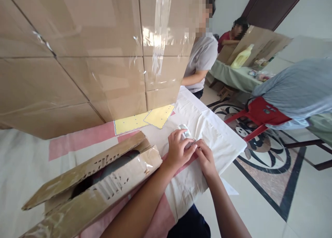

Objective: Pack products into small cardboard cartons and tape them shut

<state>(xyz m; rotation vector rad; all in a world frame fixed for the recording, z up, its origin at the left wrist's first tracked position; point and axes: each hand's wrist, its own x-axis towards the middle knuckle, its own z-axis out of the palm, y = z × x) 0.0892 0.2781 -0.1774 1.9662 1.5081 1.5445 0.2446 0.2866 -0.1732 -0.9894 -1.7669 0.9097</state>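
Two hands closed on small grey piece (187,138) at tablecloth (220,134) right edge: left hand (178,150), right hand (206,156). Fiddling unfinished; open cardboard box (103,182) near left, untouched.

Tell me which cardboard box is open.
The low box at front left, nearest the left hand: its top flaps gape over a dark inside. The stacked boxes behind it are taped shut.
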